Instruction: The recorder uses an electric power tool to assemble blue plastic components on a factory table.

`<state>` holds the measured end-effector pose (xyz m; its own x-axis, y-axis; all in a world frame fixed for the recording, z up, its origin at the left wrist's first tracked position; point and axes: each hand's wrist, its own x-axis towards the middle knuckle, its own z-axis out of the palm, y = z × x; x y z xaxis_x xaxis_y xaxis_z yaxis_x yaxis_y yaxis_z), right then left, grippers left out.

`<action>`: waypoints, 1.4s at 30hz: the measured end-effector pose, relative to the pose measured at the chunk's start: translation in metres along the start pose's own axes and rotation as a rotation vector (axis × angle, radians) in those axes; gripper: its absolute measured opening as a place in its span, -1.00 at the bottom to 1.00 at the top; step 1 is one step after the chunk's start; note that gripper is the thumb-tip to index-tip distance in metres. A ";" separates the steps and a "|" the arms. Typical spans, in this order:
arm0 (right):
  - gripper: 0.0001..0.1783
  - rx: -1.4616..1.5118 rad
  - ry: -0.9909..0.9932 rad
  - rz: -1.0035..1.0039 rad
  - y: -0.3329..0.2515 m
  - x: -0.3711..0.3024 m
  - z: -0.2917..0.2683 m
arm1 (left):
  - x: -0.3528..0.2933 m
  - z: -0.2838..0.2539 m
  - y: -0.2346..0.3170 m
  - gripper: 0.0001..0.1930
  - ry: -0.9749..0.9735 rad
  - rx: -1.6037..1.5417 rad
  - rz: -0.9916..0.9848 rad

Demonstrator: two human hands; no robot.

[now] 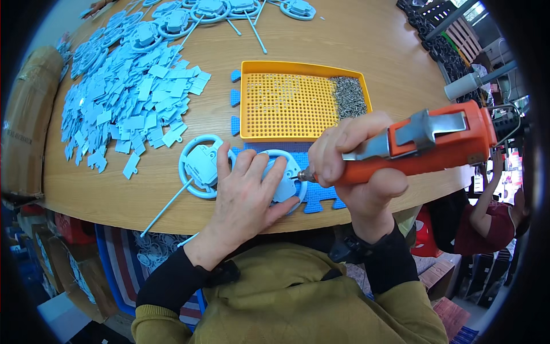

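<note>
My right hand (362, 163) is wrapped around an orange electric screwdriver (424, 140). Its bit tip meets the housing of a light-blue plastic wheel-shaped part (285, 184) on the table. Pressed over that part, my left hand (243, 189) grips it between thumb and fingers, hiding some of its ring. Touching the left fingertips is a second light-blue wheel-shaped part (200, 163), with a thin rod slanting toward the table edge. A blue foam mat (314, 198) lies partly under the work. Just beyond the hands sits a yellow perforated tray (281, 137).
Small metal screws (349, 97) fill the tray's right end. At left is a heap of light-blue flat plates (126, 103), with more wheel-shaped parts (177, 22) behind. A cardboard box (31, 120) stands at the left edge. Another person (492, 221) is at far right.
</note>
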<state>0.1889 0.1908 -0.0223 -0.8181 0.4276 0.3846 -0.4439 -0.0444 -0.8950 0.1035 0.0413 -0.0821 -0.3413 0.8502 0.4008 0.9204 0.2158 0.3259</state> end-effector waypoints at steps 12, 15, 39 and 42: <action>-0.26 -0.137 -0.021 0.011 -0.001 0.004 0.005 | 0.000 -0.002 0.004 -0.42 -0.034 0.027 -0.015; -0.29 -0.182 -0.004 0.001 0.003 0.002 0.007 | 0.001 -0.003 0.004 -0.44 -0.022 -0.004 -0.006; -0.33 0.118 0.038 -0.119 0.002 0.044 -0.017 | -0.189 -0.173 -0.052 -0.33 -0.219 0.195 -0.490; -0.33 0.128 0.019 -0.142 0.007 0.057 -0.008 | -0.143 -0.164 -0.082 -0.25 -0.166 0.304 -0.349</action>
<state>0.1426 0.2223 -0.0085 -0.7372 0.4546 0.4998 -0.5984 -0.0959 -0.7955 0.0452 -0.1763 -0.0257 -0.6267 0.7622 0.1621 0.7792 0.6106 0.1415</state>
